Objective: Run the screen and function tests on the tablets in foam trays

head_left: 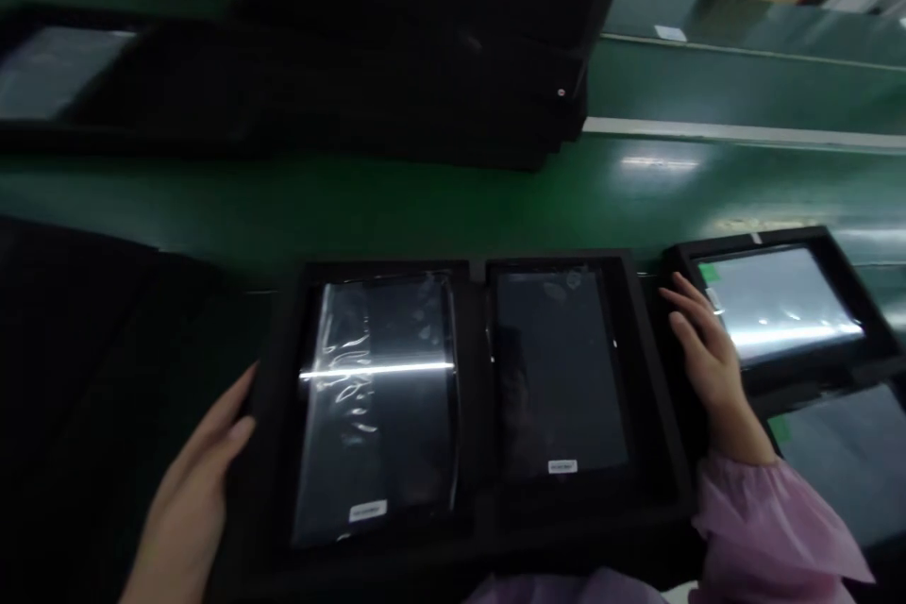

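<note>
A black tray with two recesses lies in front of me. In its left recess sits a dark screen panel under wrinkled clear film. The right recess holds a second dark panel, flatter and glossy. Each panel has a small white label near its lower edge. My left hand is closed at the tray's left edge, with its fingertips partly lost in the dark. At the right side, my right hand has its fingers bent against the tray's outer wall, beside another tray.
Another black tray at the right holds two lighter panels with green tabs. A tall stack of black trays stands at the back on the green work surface. Further left lies a tray with a pale panel. Dark shapes fill the near left.
</note>
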The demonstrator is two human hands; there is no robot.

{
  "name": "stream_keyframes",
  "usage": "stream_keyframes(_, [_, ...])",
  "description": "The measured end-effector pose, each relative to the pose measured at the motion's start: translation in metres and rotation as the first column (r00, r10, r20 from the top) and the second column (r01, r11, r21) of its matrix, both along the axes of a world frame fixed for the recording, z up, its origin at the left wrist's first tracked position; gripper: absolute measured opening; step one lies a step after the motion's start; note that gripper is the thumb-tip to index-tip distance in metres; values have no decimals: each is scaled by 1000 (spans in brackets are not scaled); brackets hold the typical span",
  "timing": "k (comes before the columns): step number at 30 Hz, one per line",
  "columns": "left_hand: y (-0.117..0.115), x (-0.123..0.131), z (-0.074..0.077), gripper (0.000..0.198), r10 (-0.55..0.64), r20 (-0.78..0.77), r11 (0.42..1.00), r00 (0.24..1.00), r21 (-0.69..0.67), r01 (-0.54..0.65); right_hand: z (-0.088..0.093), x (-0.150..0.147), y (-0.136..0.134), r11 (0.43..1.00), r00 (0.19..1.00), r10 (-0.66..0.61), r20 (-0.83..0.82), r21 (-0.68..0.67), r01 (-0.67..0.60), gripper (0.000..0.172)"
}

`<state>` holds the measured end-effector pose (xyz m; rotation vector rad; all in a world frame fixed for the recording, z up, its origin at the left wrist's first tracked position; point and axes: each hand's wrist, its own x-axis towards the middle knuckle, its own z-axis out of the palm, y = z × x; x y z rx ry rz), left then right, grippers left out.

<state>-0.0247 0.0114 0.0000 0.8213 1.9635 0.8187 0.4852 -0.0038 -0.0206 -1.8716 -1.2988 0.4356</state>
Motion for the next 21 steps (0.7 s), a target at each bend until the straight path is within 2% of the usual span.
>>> stream_keyframes(1, [0, 11, 4, 68, 56, 102, 998, 993, -8, -56, 5, 5, 7, 1000, 1000, -15, -13, -9, 15, 51])
stream_keyframes(3, [1, 31, 10, 71, 40, 193, 997, 980, 49, -51, 20, 8, 13, 999, 999, -35, -42, -32, 34, 48])
stream_keyframes(6, [-1, 53, 7, 71, -71, 179, 993, 981, 102, 53, 49, -4, -1, 997, 996, -22, -83, -79, 16, 40])
stream_keyframes(9, [0, 62, -7, 74, -190, 105, 973, 976, 156, 172, 65, -23, -22, 987, 990, 141, 20, -76, -139, 30])
stream_keyframes(12, [10, 62, -17, 81, -345, -35, 907, 938, 244, 343, 56, -38, -31, 938, 906, 322, 274, 37, -344, 22])
stream_keyframes(15, [24, 66, -9, 102, -452, -171, 867, 875, 147, 477, 37, -47, -28, 885, 824, 355, 442, 124, -448, 24])
stream_keyframes(18, [40, 80, 7, 128, -502, -276, 860, 820, -53, 508, 27, -52, -25, 849, 780, 385, 493, 142, -509, 23])
stream_keyframes(21, [63, 96, 14, 131, -478, -358, 872, 802, -78, 484, 28, -54, -26, 834, 772, 406, 489, 148, -532, 23])
